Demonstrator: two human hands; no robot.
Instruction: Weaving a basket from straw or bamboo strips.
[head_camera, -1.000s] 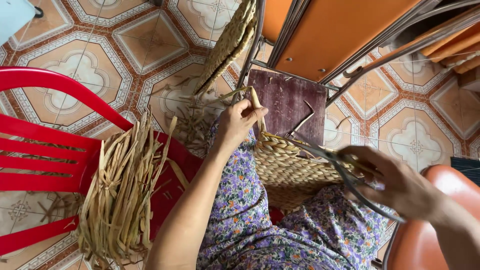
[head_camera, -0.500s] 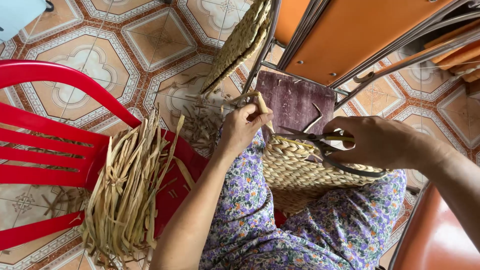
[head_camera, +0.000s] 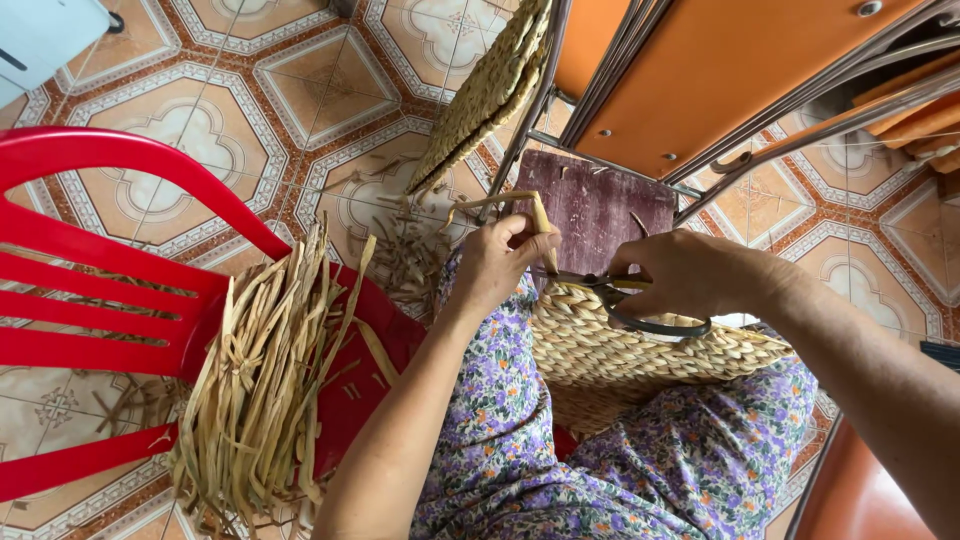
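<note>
Two bare hands meet over a woven basket (head_camera: 640, 350) that rests on the person's lap, on a flowered purple dress (head_camera: 520, 440). The left hand (head_camera: 497, 262) comes up from the lower middle of the view, forearm raised and wrist bent, its fingers pinched round one loose straw strand (head_camera: 541, 222) that stands up from the basket's braided rim. The right hand (head_camera: 690, 275) reaches in from the right edge, arm stretched across the lap, fingers curled through the handles of one pair of scissors (head_camera: 625, 300); the blades point left toward the base of the held strand, right at the rim, though whether they are touching it cannot be told. Both hands are thus closed on something, the left on the strand and the right on the scissors. To the left stands one red plastic chair (head_camera: 110, 260), with one thick bundle of dried straw strips (head_camera: 265, 380) lying across its seat. One flat woven panel (head_camera: 485, 95) leans against an orange metal-framed chair (head_camera: 720, 70) at the top. Between them, one dark purple board (head_camera: 600, 205) lies on the patterned tile floor (head_camera: 250, 110), and many short straw trimmings (head_camera: 400, 250) are scattered beside it, too many to count.
</note>
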